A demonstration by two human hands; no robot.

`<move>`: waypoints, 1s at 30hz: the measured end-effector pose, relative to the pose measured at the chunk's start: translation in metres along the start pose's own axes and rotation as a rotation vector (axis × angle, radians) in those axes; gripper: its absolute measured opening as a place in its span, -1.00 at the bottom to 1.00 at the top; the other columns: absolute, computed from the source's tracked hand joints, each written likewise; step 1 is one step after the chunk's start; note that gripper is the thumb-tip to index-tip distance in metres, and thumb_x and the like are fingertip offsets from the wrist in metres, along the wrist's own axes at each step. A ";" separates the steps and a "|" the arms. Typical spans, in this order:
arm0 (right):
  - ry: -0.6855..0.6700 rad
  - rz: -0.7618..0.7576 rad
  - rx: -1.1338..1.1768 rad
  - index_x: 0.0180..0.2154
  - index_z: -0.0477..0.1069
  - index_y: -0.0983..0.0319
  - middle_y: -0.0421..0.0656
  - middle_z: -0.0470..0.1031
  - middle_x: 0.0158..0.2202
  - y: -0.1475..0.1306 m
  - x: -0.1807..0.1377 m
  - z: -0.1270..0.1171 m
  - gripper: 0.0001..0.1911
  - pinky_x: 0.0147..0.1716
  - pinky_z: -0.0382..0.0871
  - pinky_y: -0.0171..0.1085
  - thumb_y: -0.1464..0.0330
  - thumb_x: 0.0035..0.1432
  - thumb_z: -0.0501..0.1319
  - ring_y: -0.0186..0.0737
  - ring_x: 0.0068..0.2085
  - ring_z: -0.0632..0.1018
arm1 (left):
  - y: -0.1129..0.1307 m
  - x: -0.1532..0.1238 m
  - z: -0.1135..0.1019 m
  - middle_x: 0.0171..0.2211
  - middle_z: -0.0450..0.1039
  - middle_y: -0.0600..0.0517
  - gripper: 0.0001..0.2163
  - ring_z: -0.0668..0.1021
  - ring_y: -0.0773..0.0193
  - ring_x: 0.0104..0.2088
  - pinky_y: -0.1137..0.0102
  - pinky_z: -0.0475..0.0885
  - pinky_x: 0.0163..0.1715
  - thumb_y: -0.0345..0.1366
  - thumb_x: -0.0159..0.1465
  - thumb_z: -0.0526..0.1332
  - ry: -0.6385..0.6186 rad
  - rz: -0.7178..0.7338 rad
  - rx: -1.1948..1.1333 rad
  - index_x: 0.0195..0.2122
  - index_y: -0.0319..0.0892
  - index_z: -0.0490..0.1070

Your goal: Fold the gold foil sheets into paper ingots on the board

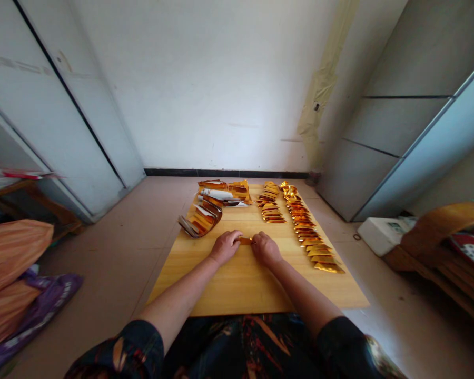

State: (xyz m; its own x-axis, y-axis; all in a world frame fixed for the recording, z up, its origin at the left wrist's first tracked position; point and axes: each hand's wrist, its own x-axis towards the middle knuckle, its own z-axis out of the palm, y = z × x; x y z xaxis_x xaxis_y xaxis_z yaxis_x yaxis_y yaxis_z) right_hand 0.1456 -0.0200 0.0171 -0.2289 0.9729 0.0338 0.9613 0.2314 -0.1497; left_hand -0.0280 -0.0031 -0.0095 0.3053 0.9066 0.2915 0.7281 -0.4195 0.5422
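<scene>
Between my two hands, just above or on the wooden board, is a small strip of folded gold foil paper (245,241). My left hand (226,246) pinches its left end with closed fingers. At the other end my right hand (266,248) is closed on it too. To the right, a long row of folded gold paper pieces (310,231) overlaps down the board, and a shorter row of the same pieces (270,202) lies beyond my right hand. Stacks of loose gold foil sheets (203,217) rest beyond my left hand.
The light wooden board (237,289) reaches close to my lap. A white wall (221,95) stands behind it, a grey cabinet (395,126) at the right. An orange plastic bag (16,258) is at the left, a white box (383,235) beside wooden furniture (430,252) at the right.
</scene>
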 end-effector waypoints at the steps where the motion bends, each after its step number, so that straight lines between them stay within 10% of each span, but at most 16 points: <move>1: -0.019 0.008 0.001 -0.21 0.43 0.23 -0.10 0.46 -0.18 0.000 0.001 -0.002 -0.78 -0.26 0.26 -0.40 0.40 0.26 0.01 -0.29 -0.18 0.49 | 0.000 0.001 0.000 -0.30 0.51 0.05 -0.73 0.52 0.30 -0.26 0.43 0.40 -0.19 -0.54 0.11 0.15 -0.003 -0.014 -0.007 -0.19 -0.13 0.43; 30: -0.295 -0.001 -0.067 -0.06 0.42 0.24 0.04 0.48 -0.06 0.007 0.023 -0.019 -0.65 -0.17 0.35 -0.23 0.28 0.27 -0.03 -0.07 -0.06 0.52 | 0.005 0.008 -0.006 -0.37 0.53 0.07 -0.73 0.53 0.33 -0.34 0.48 0.38 -0.28 -0.55 0.02 0.20 -0.031 -0.225 -0.082 -0.25 -0.14 0.47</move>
State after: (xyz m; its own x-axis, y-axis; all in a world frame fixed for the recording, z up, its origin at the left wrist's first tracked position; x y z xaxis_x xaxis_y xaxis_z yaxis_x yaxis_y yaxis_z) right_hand 0.1498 0.0040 0.0361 -0.2550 0.9325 -0.2558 0.9668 0.2412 -0.0842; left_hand -0.0256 0.0020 -0.0002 0.1604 0.9782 0.1323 0.7282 -0.2077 0.6532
